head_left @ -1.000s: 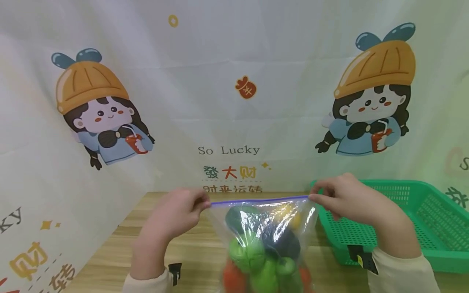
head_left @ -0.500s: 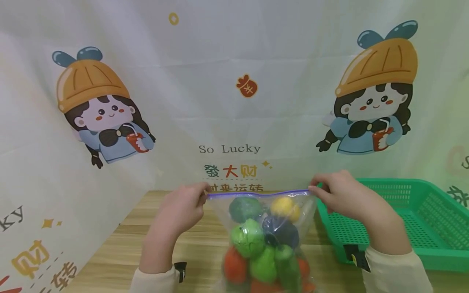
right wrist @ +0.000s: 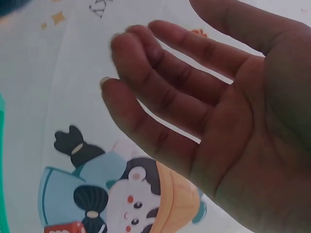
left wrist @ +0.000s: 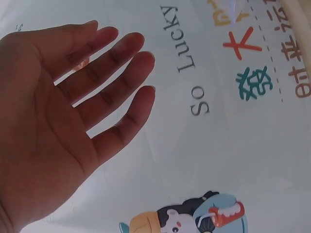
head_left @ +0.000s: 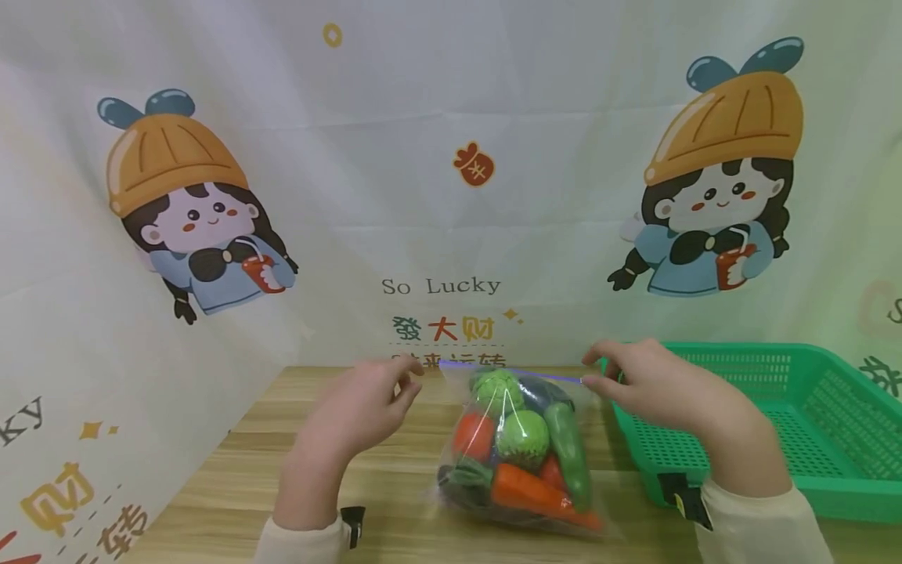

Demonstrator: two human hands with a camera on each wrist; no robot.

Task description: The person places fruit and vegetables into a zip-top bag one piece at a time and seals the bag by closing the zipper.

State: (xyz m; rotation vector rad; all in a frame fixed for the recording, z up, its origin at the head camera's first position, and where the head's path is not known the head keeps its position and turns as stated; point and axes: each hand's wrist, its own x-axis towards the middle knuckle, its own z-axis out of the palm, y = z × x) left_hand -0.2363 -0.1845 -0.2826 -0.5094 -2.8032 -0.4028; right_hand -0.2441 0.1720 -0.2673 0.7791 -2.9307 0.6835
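A clear zip bag point(head_left: 458, 489) with a purple zip strip lies on the wooden table, leaning slightly back. Through its plastic show a carrot point(head_left: 527, 489), a long green cucumber-like vegetable point(head_left: 568, 446), a red round one point(head_left: 474, 436), round green ones and a dark purple one. Left of the bag my left hand point(head_left: 362, 407) hovers, its fingers loosely bent around nothing. My right hand point(head_left: 658, 384) is at the strip's right end, thumb tip right beside the corner. Both wrist views show relaxed, spread fingers point(left wrist: 121, 92) and bare palms.
A green plastic basket point(head_left: 853, 501) stands to the right, partly behind my right forearm. A printed cloth point(head_left: 451, 243) hangs as a backdrop behind the table point(head_left: 380, 486) and along its left side.
Both hands held the bag's top corners up by the strip; now they have let go. The bag has dropped back onto the table, and its contents show lower and farther away.
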